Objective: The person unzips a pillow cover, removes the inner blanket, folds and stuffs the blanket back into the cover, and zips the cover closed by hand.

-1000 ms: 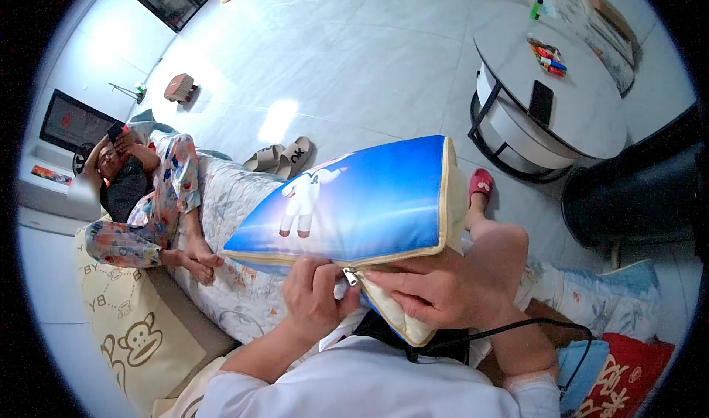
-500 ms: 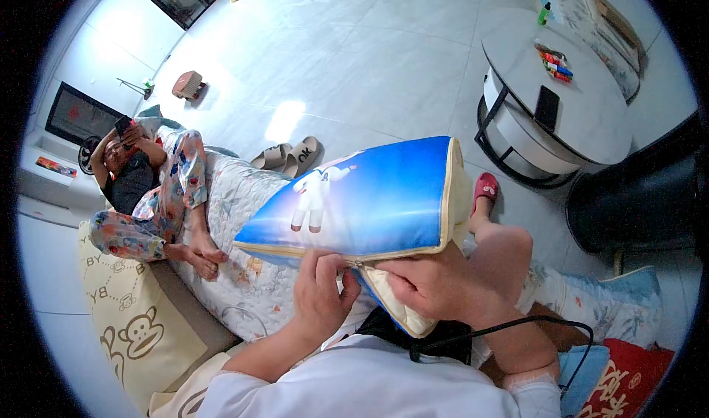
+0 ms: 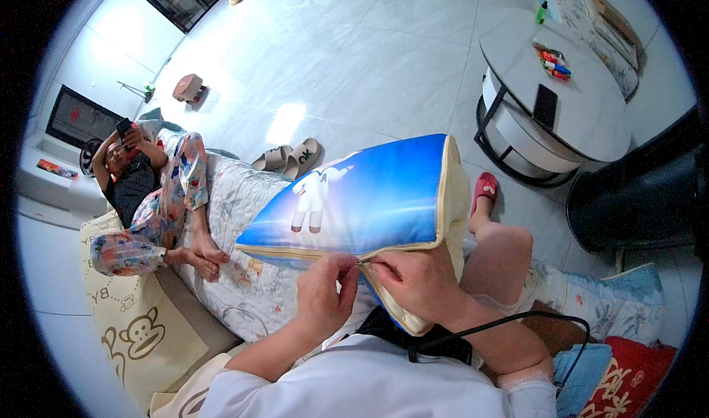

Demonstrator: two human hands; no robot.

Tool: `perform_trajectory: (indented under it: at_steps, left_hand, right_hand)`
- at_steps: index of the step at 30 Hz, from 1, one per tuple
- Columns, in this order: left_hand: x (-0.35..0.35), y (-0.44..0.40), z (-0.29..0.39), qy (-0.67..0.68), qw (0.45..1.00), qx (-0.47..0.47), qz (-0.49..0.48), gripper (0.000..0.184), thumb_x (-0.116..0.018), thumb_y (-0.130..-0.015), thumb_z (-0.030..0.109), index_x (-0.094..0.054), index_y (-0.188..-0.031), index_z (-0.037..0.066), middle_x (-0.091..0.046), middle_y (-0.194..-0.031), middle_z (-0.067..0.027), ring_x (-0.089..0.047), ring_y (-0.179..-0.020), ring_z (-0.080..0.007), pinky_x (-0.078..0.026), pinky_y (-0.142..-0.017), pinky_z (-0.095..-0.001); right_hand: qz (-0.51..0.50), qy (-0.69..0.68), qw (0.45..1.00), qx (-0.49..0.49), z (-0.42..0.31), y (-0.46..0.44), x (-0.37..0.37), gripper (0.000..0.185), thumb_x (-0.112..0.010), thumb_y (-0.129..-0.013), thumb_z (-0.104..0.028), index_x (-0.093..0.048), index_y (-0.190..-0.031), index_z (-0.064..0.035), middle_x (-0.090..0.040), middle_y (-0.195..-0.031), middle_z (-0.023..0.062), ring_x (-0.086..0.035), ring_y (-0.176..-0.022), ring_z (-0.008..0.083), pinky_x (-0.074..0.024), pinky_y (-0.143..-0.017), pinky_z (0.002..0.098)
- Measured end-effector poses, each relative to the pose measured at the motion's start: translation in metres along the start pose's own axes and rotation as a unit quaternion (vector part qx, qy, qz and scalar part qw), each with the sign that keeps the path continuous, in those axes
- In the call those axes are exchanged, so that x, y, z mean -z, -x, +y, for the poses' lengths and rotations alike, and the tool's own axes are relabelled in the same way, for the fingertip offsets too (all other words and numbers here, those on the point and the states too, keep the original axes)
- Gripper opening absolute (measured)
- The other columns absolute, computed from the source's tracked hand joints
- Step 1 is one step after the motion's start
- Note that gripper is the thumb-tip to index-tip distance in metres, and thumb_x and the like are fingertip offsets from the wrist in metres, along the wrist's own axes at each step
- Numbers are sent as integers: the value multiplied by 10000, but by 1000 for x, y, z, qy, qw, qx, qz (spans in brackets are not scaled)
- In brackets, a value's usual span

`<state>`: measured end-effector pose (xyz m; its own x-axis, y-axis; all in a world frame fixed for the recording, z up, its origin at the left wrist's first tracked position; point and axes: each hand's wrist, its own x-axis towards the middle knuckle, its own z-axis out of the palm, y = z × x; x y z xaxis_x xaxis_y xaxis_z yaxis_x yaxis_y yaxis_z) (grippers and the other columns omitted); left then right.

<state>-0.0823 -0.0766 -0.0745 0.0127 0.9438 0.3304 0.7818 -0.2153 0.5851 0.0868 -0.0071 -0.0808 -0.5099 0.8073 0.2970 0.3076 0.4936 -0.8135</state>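
A blue cushion-like item [image 3: 369, 196] with a white cartoon figure and cream piping stands tilted over my lap. A zipper [image 3: 360, 261] runs along its lower edge, between my two hands. My left hand [image 3: 325, 289] is closed, its thumb and fingers pinching the edge just left of the zipper pull. My right hand [image 3: 413, 281] is closed too, gripping the fabric edge right of the pull, above the cream lower corner. The fingertips of both hands nearly meet.
Another person [image 3: 140, 178] reclines on the quilted sofa [image 3: 236, 196] at left, holding a phone. Slippers [image 3: 299, 157] lie on the floor. A round table [image 3: 591, 115] holds a black phone and colourful packets. A black bin [image 3: 628, 196] stands at right; a black cable [image 3: 509, 318] crosses my right arm.
The right hand has shifted to pinch beside the zipper pull, and my left hand has moved right towards it. The whole view has shifted slightly. The other person's knee has lowered a little.
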Motion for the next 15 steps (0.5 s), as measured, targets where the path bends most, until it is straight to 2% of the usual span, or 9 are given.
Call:
perform_trajectory:
  at_steps: [2,4,6,9,11,12,13,15]
  left_hand:
    - [0,1,0,10,999,30,8,205,-656,-799,-34,-565,-972,28,-592,-744,-122,-594,-608,-276,-473,-554,-360]
    - [3,2,-9,-15,1000,19,14,199,-649,-808,-34,-566,-979,26,-592,-743,-125,-590,-598,-269,-472,-551,-350]
    - [12,0,-17,-42,999,9,21,193,-641,-818,-35,-566,-986,25,-592,-743,-128,-586,-588,-263,-470,-548,-340]
    - [26,-4,-24,-10,999,50,18,153,-615,-854,-27,-554,-986,23,-588,-730,-112,-575,-572,-227,-467,-548,-321]
    - [29,-4,-28,124,988,92,-21,114,-592,-883,-19,-546,-982,15,-584,-725,-95,-564,-567,-196,-466,-555,-307]
    - [29,-2,-28,150,983,106,-31,76,-558,-911,-18,-523,-973,8,-571,-727,-71,-554,-582,-156,-465,-560,-284]
    - [29,-2,-28,149,983,104,-30,76,-558,-911,-18,-523,-973,8,-571,-727,-71,-554,-582,-156,-465,-560,-284]
    - [29,-2,-28,253,955,151,-28,64,-526,-928,-27,-491,-969,7,-556,-734,-57,-545,-603,-127,-462,-560,-261]
  right_hand:
    - [9,16,1000,17,0,1,3,99,-697,-773,-119,-694,-825,-35,-656,-755,143,-641,-714,330,-500,-673,406]
    - [17,32,999,36,1,3,6,85,-700,-766,-105,-685,-810,-34,-649,-753,148,-635,-719,335,-494,-682,407]
    - [1,32,999,8,5,7,11,64,-698,-745,-65,-671,-794,-35,-636,-742,147,-625,-731,339,-483,-704,410]
    - [-23,-19,999,-15,5,7,23,95,-694,-727,-36,-670,-819,-33,-643,-787,142,-623,-775,328,-473,-738,418]
    - [-26,-7,1000,12,2,7,27,124,-687,-733,-35,-675,-857,-34,-651,-833,140,-627,-809,321,-474,-763,419]
    - [-29,5,999,41,0,6,29,156,-681,-739,-33,-681,-895,-34,-659,-878,138,-630,-843,314,-475,-788,419]
    - [-28,4,999,42,-4,5,32,156,-681,-739,-33,-681,-895,-34,-659,-878,138,-630,-843,314,-475,-788,419]
    - [-60,-29,990,128,-11,2,34,246,-662,-758,-41,-679,-1003,-41,-664,-990,127,-628,-928,310,-469,-850,404]
